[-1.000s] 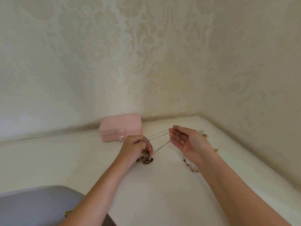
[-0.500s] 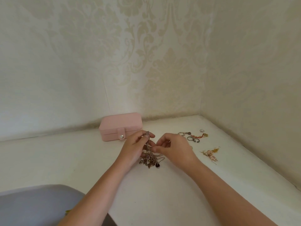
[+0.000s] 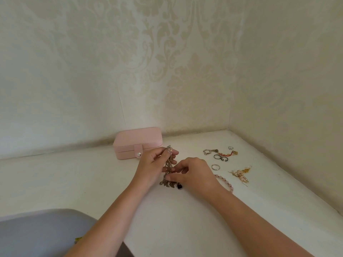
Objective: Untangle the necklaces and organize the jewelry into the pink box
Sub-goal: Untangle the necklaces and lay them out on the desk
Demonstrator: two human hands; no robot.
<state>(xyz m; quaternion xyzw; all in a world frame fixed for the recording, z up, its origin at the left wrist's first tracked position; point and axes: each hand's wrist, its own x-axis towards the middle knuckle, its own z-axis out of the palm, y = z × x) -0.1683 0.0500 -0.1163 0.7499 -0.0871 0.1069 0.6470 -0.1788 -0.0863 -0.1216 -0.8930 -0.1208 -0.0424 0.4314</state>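
Where the white tabletop runs into the corner of the patterned walls, a grey rounded surface fills the near left edge. The pink box sits closed against the back wall with its snap tab fastened, just behind the left hand. That hand holds up the tangled necklaces: thumb and forefinger pinch the top of the bunch, and the other fingers curl behind the chains. The right hand pinches the lower part of the same bunch between thumb and fingertips. The bunch's lower end, with 1 dark pendant, touches the tabletop. To the right lie a pink bead bracelet, partly hidden by the right wrist, a gold earring cluster, a chain bracelet and 1 plain ring.
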